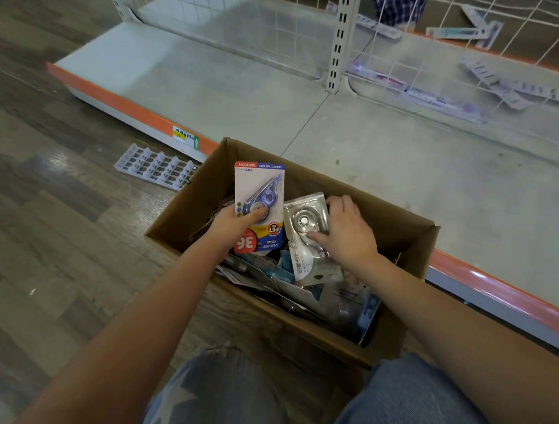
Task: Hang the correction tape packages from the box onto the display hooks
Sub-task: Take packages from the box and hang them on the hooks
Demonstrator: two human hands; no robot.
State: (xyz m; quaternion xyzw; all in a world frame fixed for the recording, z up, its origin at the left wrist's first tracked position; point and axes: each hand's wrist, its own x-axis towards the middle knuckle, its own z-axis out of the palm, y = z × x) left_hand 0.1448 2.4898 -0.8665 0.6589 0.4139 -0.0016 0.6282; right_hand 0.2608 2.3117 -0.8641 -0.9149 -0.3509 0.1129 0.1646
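Cardboard box (pixel 408 236) sits open on the wood floor (pixel 46 233), lower centre of view, its far corner overlapping the grey base shelf (pixel 213 90) with the orange front edge. Left hand (pixel 232 224) at about 10 o'clock inside the box grips a white-and-blue correction tape package (pixel 260 191), thumb pressed on the front over the blue dispenser blister, fingers hidden behind the card; package is upright, printed side facing camera but upside down, lifted above the pile. Right hand (pixel 347 234) at about 2 o'clock from box centre grips a clear silver package (pixel 306 232), thumb on the blister, fingers curled over its far top edge; this package is tilted, its lower end lying against the other contents. The two packages are just beside each other, edges near or touching, cannot tell which. More packages (pixel 300 286) lie jumbled in the near half of the box, toward 6 o'clock. White plastic tray (pixel 158 166) lies flat on the floor at 9 o'clock of the box, against the shelf front. White wire grid panel (pixel 439 42) stands at 12 to 2 o'clock behind the shelf, with flat packaged items (pixel 489 80) lying beyond it. Knees in blue jeans (pixel 407 403) at 6 o'clock.
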